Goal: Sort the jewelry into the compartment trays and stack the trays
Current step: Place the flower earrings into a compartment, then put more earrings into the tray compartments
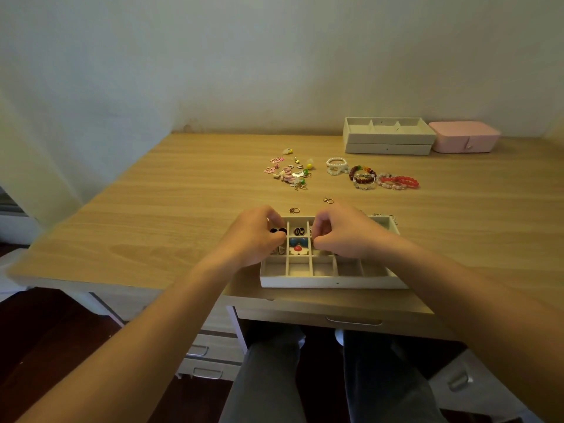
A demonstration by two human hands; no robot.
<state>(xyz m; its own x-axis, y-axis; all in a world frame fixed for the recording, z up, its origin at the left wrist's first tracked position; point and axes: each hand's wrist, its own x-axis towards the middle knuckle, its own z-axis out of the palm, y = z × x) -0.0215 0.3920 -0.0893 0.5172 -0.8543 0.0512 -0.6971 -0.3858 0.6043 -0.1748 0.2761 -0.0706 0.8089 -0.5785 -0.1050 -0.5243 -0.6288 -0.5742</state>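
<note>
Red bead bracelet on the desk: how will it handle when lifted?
Red bead bracelet probably floppy: strung round beads, likely to sag from a pinch. It lies against other bracelets, so may drag them. Glossy beads, possibly slippery.

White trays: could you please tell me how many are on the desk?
3. The near tray lies at the front edge of the desk; two are stacked at the back right, the upper tray on the lower tray, beside a pink box. None appears hidden.

Before me, the compartment tray (329, 282) sits at the table (152, 209) edge. Earrings (290, 174) lie behind it, bracelets (374, 177) to their right, stacked trays (387, 140) and a box (464, 137) farthest back.
</note>
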